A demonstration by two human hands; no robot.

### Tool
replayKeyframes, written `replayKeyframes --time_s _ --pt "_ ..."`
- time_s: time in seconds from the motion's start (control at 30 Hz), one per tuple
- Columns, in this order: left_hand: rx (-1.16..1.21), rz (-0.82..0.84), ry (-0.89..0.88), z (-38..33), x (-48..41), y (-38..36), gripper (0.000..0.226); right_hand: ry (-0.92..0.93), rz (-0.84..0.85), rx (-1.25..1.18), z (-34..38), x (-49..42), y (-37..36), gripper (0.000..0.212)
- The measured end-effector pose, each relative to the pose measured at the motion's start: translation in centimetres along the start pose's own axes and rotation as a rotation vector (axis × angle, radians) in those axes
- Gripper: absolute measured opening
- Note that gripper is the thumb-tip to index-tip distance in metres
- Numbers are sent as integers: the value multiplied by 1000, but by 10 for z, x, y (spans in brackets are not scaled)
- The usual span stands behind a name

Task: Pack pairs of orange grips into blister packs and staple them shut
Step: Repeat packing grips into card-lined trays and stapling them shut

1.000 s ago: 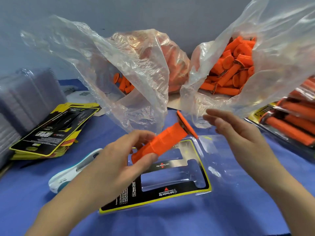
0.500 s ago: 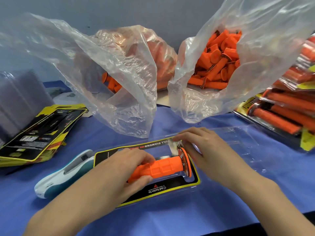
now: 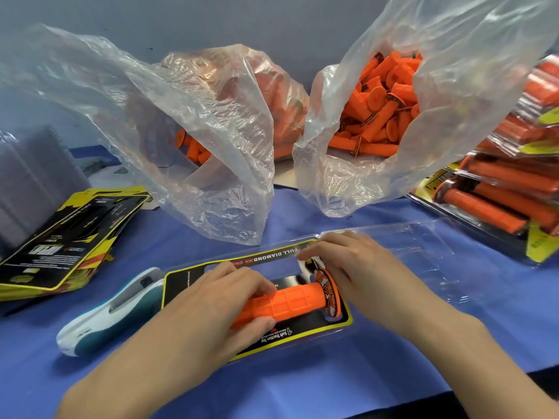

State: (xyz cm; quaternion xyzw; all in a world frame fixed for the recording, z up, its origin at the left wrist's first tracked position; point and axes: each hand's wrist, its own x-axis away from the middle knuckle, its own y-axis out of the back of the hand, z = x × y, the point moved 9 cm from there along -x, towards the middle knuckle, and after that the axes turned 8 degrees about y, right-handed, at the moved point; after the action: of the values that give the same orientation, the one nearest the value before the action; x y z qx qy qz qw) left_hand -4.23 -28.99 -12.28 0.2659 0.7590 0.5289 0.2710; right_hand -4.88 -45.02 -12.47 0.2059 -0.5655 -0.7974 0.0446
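Observation:
An orange grip (image 3: 290,302) lies across the near slot of an open blister pack (image 3: 305,329) with a black and yellow card inside. My left hand (image 3: 223,300) is closed around the grip's left half, pressing it down. My right hand (image 3: 351,267) rests on the pack's far edge and beside the grip's flanged end, fingers bent on the plastic. The pack's clear lid (image 3: 423,246) lies flipped open to the right. A white and teal stapler (image 3: 106,316) lies left of the pack.
Two clear bags of loose orange grips stand behind: left bag (image 3: 211,131), right bag (image 3: 387,110). Finished packs (image 3: 508,189) are stacked at the right. Printed cards (image 3: 69,237) and stacked clear blisters (image 3: 33,182) sit at the left on the blue cloth.
One second ago my left hand held the grip in the air above the pack. It has since come down into the near slot, and my right hand has settled on the pack.

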Motion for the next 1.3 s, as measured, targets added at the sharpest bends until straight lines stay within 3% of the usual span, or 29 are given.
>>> replayKeyframes --time_s 0.37,0.47,0.57,0.67,0.9,1.0,1.1,1.23,1.3 --pt "26 14 -3 0 -3 -11 29 -3 18 -7 1 0 -2 44" --pt "39 -12 -2 1 -3 -5 39 -8 10 -33 2 -1 1 40" --pt "94 -122 58 15 0 19 42 -12 -10 -1 3 -2 5 41" --pt "151 -282 125 32 5 49 28 -9 -94 -21 7 -4 13 43" --pt "369 -611 326 69 6 98 16 52 -306 -275 14 -48 39 34" --pt "289 -669 372 83 -32 122 23 29 -355 -400 14 -77 43 31" --pt "79 -590 462 109 -99 131 33 24 -359 -449 9 -93 40 30" --pt "-151 -255 655 164 -183 106 28 -9 -293 -474 -8 -101 29 30" --pt "-207 -154 658 183 -206 95 29 -33 -298 -514 -18 -103 26 30"
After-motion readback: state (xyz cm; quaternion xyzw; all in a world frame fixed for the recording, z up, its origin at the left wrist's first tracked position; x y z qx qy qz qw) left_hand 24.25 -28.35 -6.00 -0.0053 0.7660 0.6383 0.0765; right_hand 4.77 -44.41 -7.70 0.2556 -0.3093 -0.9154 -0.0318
